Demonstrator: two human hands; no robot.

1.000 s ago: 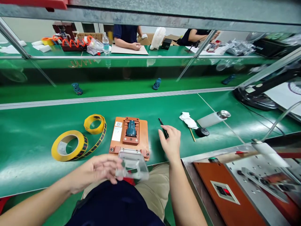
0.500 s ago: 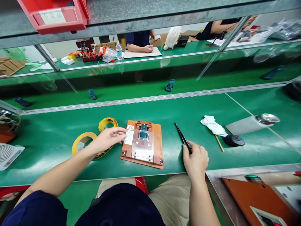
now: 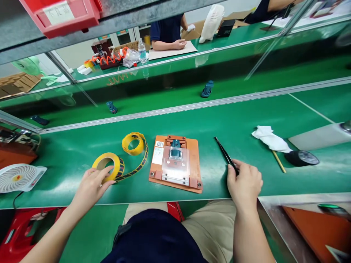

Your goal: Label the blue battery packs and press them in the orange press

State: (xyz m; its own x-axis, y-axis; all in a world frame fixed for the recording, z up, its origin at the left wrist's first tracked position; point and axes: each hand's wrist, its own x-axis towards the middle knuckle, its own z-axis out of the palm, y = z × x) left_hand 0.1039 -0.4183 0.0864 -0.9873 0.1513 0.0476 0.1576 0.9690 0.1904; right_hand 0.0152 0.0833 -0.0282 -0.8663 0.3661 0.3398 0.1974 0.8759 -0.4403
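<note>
My left hand (image 3: 91, 184) is at the near side of a roll of yellow tape (image 3: 118, 166), index finger over its hole and thumb along the outer edge, gripping the rim. A strip of dark labels on yellow backing curves from it to a smaller yellow roll (image 3: 142, 146). Black tweezers (image 3: 225, 153) point away from me in my right hand (image 3: 245, 184), closed around their rear end. Between my hands lies an orange fixture (image 3: 193, 157) with a clear plate (image 3: 177, 171) over a dark teal part (image 3: 176, 143).
On the right are a white tissue (image 3: 270, 138), a wooden stick (image 3: 279, 161), a black-capped round object (image 3: 301, 157) and a grey bottle (image 3: 320, 137). A small white fan (image 3: 20, 177) stands left. Teal parts (image 3: 207, 88) sit beyond the rail. A co-worker's arms (image 3: 170, 44) rest opposite.
My left hand has moved from the fixture's left edge back to the larger tape roll. My right hand still holds the tweezers. The whole view has shifted and tilted slightly.
</note>
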